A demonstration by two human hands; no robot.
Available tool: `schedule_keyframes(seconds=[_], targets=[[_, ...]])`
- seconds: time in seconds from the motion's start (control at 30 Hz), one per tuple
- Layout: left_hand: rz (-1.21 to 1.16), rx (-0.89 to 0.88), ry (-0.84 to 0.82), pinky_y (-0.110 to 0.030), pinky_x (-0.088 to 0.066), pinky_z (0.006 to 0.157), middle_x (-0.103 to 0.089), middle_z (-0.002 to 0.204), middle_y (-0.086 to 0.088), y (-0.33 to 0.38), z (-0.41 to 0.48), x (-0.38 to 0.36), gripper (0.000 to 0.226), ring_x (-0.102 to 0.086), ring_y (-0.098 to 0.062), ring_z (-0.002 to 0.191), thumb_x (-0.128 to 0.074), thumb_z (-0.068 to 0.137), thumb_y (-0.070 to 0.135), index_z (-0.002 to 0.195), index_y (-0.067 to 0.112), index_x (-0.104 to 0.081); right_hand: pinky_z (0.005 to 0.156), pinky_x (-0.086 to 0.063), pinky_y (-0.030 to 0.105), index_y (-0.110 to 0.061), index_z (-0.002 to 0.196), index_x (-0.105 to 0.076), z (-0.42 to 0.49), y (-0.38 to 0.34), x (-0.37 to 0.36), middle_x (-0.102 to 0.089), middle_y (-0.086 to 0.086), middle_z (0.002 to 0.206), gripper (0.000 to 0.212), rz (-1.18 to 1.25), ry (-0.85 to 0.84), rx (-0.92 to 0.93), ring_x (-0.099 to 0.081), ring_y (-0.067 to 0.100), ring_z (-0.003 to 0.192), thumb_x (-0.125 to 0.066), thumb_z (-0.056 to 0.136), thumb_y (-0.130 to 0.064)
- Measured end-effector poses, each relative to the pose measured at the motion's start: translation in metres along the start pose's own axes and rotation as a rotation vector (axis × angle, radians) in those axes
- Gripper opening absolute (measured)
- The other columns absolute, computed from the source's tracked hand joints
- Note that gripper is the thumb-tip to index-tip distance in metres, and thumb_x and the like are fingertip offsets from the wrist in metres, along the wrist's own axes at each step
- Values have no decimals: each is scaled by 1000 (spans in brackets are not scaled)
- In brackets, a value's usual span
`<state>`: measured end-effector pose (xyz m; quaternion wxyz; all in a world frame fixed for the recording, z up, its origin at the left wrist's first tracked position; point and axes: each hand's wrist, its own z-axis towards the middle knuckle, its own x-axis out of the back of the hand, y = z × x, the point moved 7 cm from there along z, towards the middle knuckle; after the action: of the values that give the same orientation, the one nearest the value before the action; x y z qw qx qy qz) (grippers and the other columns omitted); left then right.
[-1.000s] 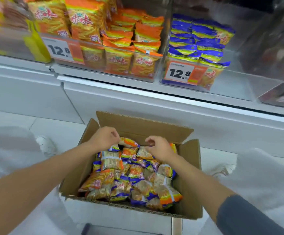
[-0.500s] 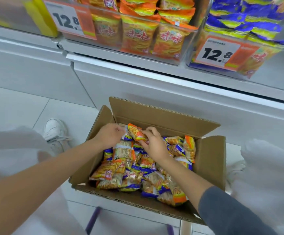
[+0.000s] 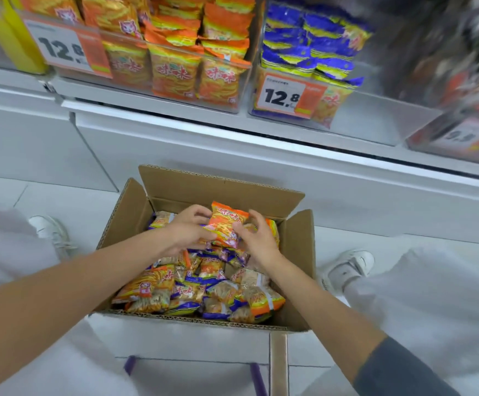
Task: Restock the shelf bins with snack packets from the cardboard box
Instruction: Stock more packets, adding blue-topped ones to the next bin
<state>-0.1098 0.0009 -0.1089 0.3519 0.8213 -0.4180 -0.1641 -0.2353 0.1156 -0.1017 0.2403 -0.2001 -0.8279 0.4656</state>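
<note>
An open cardboard box (image 3: 299, 241) stands on the floor between my knees, full of orange and blue snack packets (image 3: 192, 290). At its far end my left hand (image 3: 188, 230) and my right hand (image 3: 256, 238) hold an orange packet (image 3: 226, 224) between them, lifted a little above the pile; both hands' fingers curl round its sides. Above, on the shelf, a clear bin of orange packets (image 3: 172, 70) stands left of a clear bin of blue packets (image 3: 312, 52).
Price tags reading 12.8 hang on the bin fronts (image 3: 69, 50) (image 3: 285, 95). A darker bin (image 3: 461, 110) is at the far right, blurred. White shoes (image 3: 51, 232) (image 3: 349, 265) flank the box on the pale tiled floor.
Both hands have closed in on one orange packet and raised it off the pile at the far end of the box. The view has tilted up slightly toward the shelf.
</note>
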Motion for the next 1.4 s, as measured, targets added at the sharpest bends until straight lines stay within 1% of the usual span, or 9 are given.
schedule_keyframes(seconds=[0.2,0.4,0.6,0.7,0.87,1.0,1.17,1.3,1.4], targets=[[-78,95,-83,-36,-57,86,-65,119,-3,-3,1,-10,42,-63,-16,107,-75,84,27,119,18,-55,84,-57,33,-22,142,-40,8,1,2,-59,6,129,68,192,-163,-47,-67,18,102,-72,85,-4],[-43,68,14,-35,-54,89,-59,101,7,-11,12,-1,25,-61,-11,95,-70,88,17,102,20,-48,109,-36,30,-21,141,-45,26,28,47,-46,-1,142,51,-410,126,77,-40,12,132,-63,93,-24],[2,102,9,-34,-53,90,-59,106,9,-28,21,-2,28,-56,-14,107,-70,89,19,111,18,-54,119,-25,41,-21,147,-40,50,78,45,-17,7,160,57,-560,121,-23,-13,24,149,-62,95,-17],[11,118,40,-31,-55,85,-50,129,3,-36,23,1,59,-53,-16,114,-71,88,23,138,10,-42,113,-33,39,-19,140,-49,52,78,42,-33,10,154,48,-618,208,59,-30,27,141,-55,95,-4],[-41,106,136,-39,-54,95,-43,145,-2,-32,21,13,61,-52,-22,122,-67,91,22,144,16,-37,86,-52,26,-21,134,-45,42,29,30,-59,-8,124,42,-278,161,147,-60,12,104,-57,96,-10],[-122,25,214,-41,-51,98,-44,137,4,-18,17,21,55,-52,-21,117,-62,94,16,143,17,-37,63,-55,21,-11,115,-53,30,-10,8,-67,4,108,17,59,-10,68,-68,9,83,-48,99,-6],[-174,-8,115,-34,-55,86,-62,125,-4,1,11,17,28,-60,-21,108,-61,95,21,121,21,-51,67,-55,25,-10,113,-55,20,-36,-5,-69,6,102,16,147,-73,60,-67,15,86,-49,99,-6],[-174,-50,131,-33,-56,81,-48,142,-5,6,7,29,50,-54,-25,121,-58,97,27,141,21,-35,85,-53,26,-17,121,-56,19,-56,4,-64,-6,114,28,-8,116,187,-62,8,102,-60,95,-27],[-248,-71,42,-42,-59,81,-40,149,-4,10,4,25,59,-48,-27,129,-58,96,31,146,27,-28,78,-52,20,-19,118,-64,17,-74,-9,-67,-6,110,31,-135,73,296,-64,8,97,-64,92,-36]])
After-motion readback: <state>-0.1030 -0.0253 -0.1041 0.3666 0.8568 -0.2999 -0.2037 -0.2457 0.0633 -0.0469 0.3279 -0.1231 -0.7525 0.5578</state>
